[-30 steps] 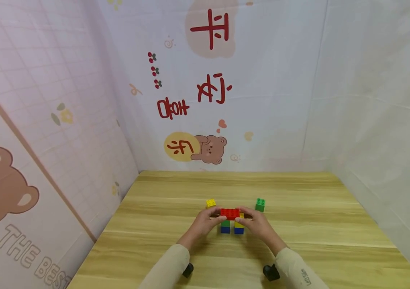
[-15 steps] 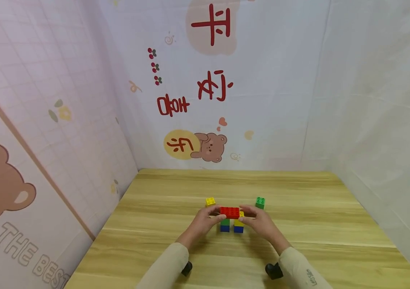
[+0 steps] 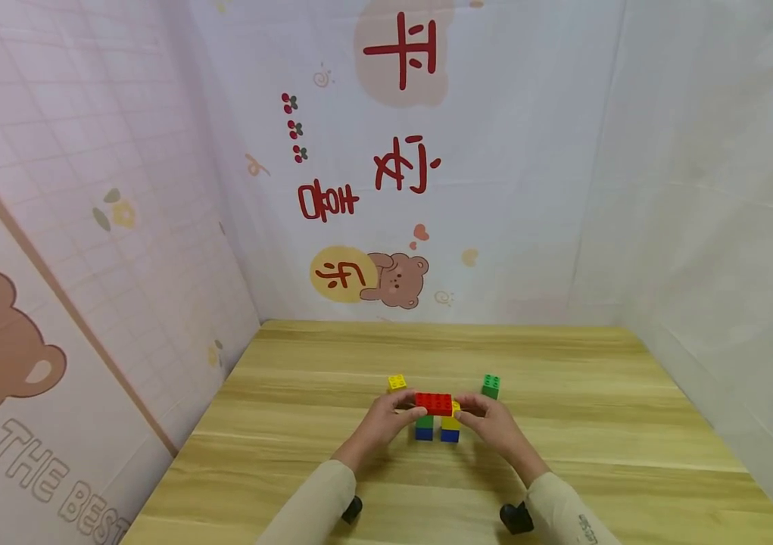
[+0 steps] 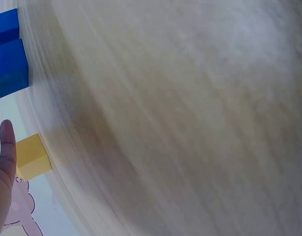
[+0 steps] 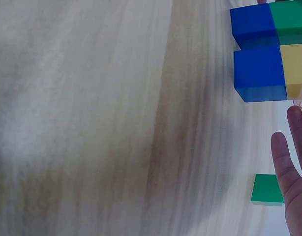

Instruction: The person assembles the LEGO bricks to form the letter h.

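The left hand [image 3: 384, 420] pinches the red brick [image 3: 434, 404]; whether the right hand [image 3: 497, 422] grips the near yellow brick [image 3: 450, 423], I cannot tell.

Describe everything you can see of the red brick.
The red brick is an oblong block, apparently plastic, with rows of round studs on top. It lies roughly level, studs up, its long side running left to right, above a green block and partly over a yellow block. The left hand pinches its left end. Whether the right hand touches it, or whether it is seated on the blocks below, cannot be told.
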Tool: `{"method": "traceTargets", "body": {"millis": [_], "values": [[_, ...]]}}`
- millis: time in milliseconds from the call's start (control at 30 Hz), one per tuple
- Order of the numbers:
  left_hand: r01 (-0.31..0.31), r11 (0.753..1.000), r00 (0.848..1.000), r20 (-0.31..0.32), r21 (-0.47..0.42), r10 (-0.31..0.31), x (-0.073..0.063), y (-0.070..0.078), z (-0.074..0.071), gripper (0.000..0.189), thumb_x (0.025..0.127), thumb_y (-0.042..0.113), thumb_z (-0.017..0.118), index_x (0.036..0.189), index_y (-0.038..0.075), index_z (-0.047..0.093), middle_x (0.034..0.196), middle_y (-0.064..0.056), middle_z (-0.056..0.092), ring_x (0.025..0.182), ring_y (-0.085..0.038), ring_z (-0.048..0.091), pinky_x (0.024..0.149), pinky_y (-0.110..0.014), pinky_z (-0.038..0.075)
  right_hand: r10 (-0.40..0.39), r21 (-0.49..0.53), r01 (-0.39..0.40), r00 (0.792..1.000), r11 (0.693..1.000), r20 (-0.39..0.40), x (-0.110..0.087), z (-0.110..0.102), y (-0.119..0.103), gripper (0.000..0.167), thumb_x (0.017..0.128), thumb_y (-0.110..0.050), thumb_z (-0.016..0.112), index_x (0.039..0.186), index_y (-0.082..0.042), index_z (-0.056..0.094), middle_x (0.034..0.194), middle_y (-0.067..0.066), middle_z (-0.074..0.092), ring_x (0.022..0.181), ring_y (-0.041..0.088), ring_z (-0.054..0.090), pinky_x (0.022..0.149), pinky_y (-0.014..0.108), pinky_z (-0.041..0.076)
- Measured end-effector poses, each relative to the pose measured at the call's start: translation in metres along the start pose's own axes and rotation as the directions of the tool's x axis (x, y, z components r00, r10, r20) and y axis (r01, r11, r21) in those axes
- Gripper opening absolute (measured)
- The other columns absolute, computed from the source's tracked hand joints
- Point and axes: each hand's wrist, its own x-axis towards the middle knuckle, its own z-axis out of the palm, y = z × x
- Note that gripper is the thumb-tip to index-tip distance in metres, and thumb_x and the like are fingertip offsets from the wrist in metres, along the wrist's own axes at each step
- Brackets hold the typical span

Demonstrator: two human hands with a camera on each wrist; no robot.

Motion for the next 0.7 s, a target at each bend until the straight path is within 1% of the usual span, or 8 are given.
{"method": "traceTargets", "body": {"millis": [200,333,433,567,700], "values": [[0.0,1.0,1.0,-0.01,-0.005,0.0,-0.0009,-0.0003,0.0007,0.03,0.095,0.039,0.065,0.122,0.024,0.068,0.11,0.009,0.067,0.104,-0.016,0.059,0.088,-0.038,0.052,0.004,-0.029,-0.005,1.0,1.0,-0.011,0.0,0.0027,0.0034,0.028,0.094,-0.018,0.07,0.12,-0.006,0.069,0.111,0.004,0.069,0.101,0.022,0.064,0.088,0.04,0.054],[-0.002,1.0,1.0,-0.008,-0.002,0.002,-0.0022,0.0004,0.0036,0.03,0.096,0.036,0.066,0.122,0.022,0.068,0.111,0.007,0.068,0.105,-0.018,0.059,0.087,-0.04,0.053,0.021,-0.058,-0.022,0.999,0.998,-0.025,-0.0026,0.0026,0.0071,0.031,0.093,-0.023,0.071,0.121,-0.008,0.069,0.112,0.003,0.069,0.103,0.022,0.064,0.089,0.04,0.054],[-0.001,1.0,1.0,-0.012,-0.012,0.001,-0.0032,0.002,0.0043,0.03,0.096,0.034,0.065,0.123,0.021,0.068,0.113,0.005,0.068,0.106,-0.02,0.06,0.088,-0.043,0.052,0.008,-0.066,-0.01,0.999,0.998,-0.035,-0.0029,0.0032,0.0081,0.03,0.093,-0.022,0.072,0.12,-0.008,0.069,0.112,0.003,0.07,0.104,0.024,0.065,0.088,0.04,0.054],[0.02,0.999,1.0,-0.024,-0.033,-0.02,-0.0028,0.0035,0.0034,0.032,0.096,0.035,0.066,0.124,0.02,0.068,0.113,0.004,0.067,0.106,-0.021,0.059,0.089,-0.043,0.052,-0.007,-0.06,0.005,0.999,0.998,-0.043,-0.0011,0.0048,0.0079,0.027,0.093,-0.019,0.071,0.118,-0.008,0.069,0.112,0.003,0.069,0.104,0.024,0.064,0.089,0.04,0.054],[0.034,0.999,0.999,-0.028,-0.041,-0.035,-0.0012,0.003,0.0029,0.032,0.095,0.034,0.068,0.123,0.019,0.069,0.112,0.003,0.067,0.106,-0.021,0.059,0.089,-0.043,0.052,0.003,-0.058,-0.006,0.999,0.998,-0.054,-0.0003,0.0061,0.008,0.025,0.094,-0.017,0.07,0.118,-0.01,0.069,0.113,0.002,0.069,0.104,0.022,0.064,0.089,0.04,0.054]]}}
